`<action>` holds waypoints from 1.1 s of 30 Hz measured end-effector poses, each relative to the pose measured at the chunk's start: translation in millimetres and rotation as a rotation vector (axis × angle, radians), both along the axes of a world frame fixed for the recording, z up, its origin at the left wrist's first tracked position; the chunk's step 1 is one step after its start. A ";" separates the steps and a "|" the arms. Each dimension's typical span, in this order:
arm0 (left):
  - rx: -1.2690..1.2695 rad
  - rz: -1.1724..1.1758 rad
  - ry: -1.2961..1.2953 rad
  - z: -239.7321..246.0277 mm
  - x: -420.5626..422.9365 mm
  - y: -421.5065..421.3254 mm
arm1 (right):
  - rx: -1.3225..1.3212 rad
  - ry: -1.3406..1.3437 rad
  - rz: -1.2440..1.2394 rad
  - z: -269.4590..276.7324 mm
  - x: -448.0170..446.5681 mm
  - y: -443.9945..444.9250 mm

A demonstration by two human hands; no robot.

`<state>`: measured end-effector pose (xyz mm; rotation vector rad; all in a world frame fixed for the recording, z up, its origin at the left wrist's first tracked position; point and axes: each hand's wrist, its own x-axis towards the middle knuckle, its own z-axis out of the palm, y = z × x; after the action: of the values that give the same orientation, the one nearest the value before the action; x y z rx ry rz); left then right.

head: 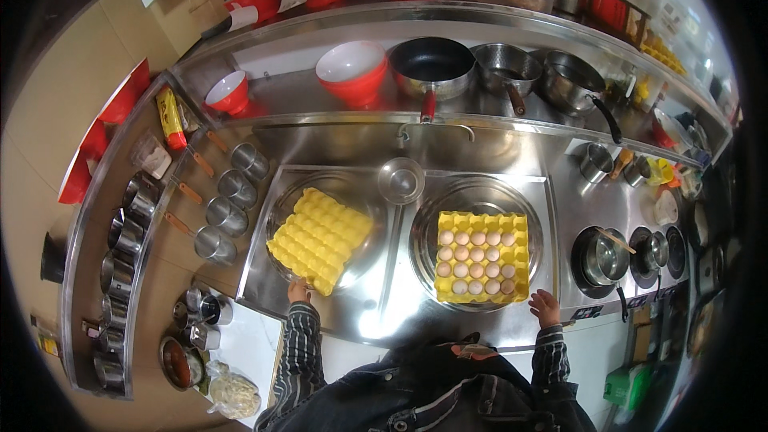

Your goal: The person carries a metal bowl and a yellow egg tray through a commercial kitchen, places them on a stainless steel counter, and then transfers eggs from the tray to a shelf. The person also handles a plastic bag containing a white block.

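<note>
My left hand [298, 291] pinches the near edge of a yellow egg tray [321, 240], which holds no visible eggs. That tray lies askew over the round steel basin on the left of the counter. My right hand [545, 308], fingers apart and holding nothing, is just off the near right corner of a second yellow egg tray [483, 222]. Several brown eggs [476, 254] sit in this tray, with its far row and some right-hand cups bare. It rests over the right round steel basin [423, 222].
Between the basins, toward the back, stands a clear round bowl [401, 181] below a faucet [468, 132]. Pans [432, 66] line the shelf behind. On the right, a saucepan [605, 259] sits on a burner. Handled strainers [227, 216] hang at left above a white worktop [252, 330].
</note>
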<state>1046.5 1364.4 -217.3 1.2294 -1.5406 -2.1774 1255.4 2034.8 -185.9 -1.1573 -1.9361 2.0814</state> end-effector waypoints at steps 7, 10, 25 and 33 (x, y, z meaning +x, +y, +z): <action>-0.151 0.156 0.003 -8.1 29.1 0.9 | -0.054 0.050 0.003 5.6 3.0 -9.6; -0.189 -0.006 0.078 -1.9 37.5 23.4 | -0.016 0.053 0.034 10.7 2.6 -12.6; -0.362 -0.905 0.358 164.5 -32.7 158.5 | -0.072 0.083 0.020 1.0 -5.8 -1.0; -0.091 -0.680 0.544 330.9 -219.3 182.5 | -0.097 0.139 0.024 -4.8 -10.4 3.7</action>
<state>827.2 1547.0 113.6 0.0208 -1.9264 -2.4682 1245.0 2038.5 -190.7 -0.9802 -1.8151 2.2257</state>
